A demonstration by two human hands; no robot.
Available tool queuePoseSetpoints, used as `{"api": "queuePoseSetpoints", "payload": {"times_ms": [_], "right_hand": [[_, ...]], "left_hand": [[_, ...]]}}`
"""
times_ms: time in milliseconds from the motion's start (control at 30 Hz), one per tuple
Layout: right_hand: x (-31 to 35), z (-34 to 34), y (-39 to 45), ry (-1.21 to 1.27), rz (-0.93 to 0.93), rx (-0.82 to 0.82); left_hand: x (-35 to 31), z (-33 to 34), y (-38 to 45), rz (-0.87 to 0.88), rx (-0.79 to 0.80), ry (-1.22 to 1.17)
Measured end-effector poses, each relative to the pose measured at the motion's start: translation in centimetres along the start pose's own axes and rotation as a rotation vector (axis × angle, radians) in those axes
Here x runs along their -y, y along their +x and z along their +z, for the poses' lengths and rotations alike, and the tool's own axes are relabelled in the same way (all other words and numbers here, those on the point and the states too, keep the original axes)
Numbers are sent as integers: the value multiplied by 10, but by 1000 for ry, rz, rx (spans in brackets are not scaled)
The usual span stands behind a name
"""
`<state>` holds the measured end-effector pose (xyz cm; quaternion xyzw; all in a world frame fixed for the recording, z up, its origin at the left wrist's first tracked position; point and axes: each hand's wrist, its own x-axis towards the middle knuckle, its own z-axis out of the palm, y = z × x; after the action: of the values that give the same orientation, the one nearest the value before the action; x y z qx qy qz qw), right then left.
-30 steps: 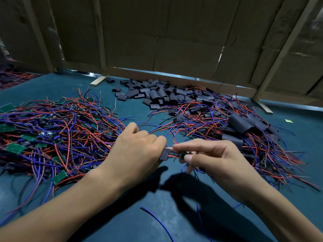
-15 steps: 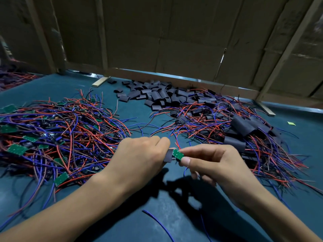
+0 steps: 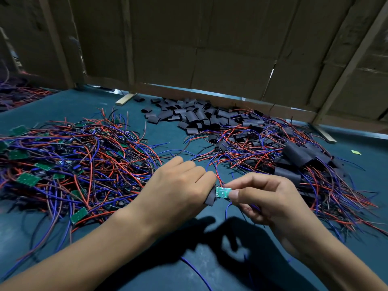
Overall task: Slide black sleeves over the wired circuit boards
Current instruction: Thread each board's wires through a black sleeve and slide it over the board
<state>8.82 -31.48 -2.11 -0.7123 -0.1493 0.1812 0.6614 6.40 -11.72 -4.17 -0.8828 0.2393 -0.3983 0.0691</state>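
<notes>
Far left of the fingers, one tangled heap of red and blue wires (image 3: 69,162) is seen on the blue-green table top (image 3: 130,267); bare green boards (image 3: 28,179) lie scattered in it, about a dozen countable, though the tangle hides too much for a firm figure.

Two hands are recorded at centre. The left hand (image 3: 174,192) is curled, its fingers closed around one black sleeve (image 3: 210,198), of which only the end protrudes past the fingertips. One green circuit board (image 3: 223,192) is held just right of that sleeve end, touching it; whether its edge is already inside the mouth cannot be told. The right hand (image 3: 270,198) pinches the board's right end between thumb and forefinger, the remaining fingers being curled beneath. Red and blue leads are seen trailing from the board, above and below the fingertips.

Beyond the fingers, one loose pile of empty black sleeves (image 3: 189,116) is noted, too many and too overlapped to count. To the right of the fingers, a second wire heap (image 3: 294,164) is noted, with sleeved boards (image 3: 296,154) in it; three or four are distinguishable.
</notes>
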Motion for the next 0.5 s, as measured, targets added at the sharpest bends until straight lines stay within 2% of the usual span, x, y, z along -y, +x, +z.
{"api": "queuePoseSetpoints", "payload": {"times_ms": [233,500], "right_hand": [[1,-3,-1,111,125,142],[-1,-3,3,197,132,53]], "left_hand": [[-3,0,0,-24,-46,-22],[-3,3,-1,-13,18,-59]]}}
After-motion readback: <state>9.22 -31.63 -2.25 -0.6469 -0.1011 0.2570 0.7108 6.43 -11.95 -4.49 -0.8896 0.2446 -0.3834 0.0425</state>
